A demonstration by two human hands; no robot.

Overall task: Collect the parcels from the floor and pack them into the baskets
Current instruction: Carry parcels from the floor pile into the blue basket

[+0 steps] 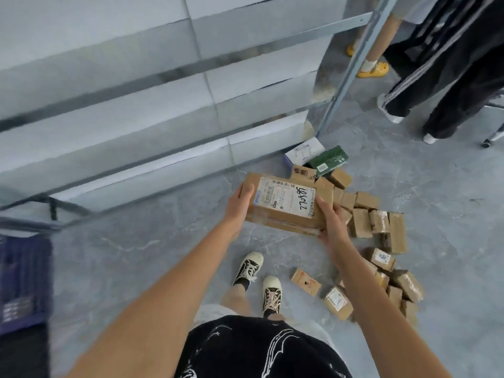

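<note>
Parcels mostly sit scattered on the grey floor (163, 241); one long brown cardboard box with a white label (286, 204) is up in the air, left hand (240, 205) and right hand (331, 222) clamping opposite ends, probably to carry it level toward the dark blue basket (24, 279) at far left.

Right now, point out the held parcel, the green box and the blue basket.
held parcel (286, 204): head view, on its white shipping label.
green box (328, 160): head view, on its top face.
blue basket (24, 279): head view, on its slatted wall.
</note>
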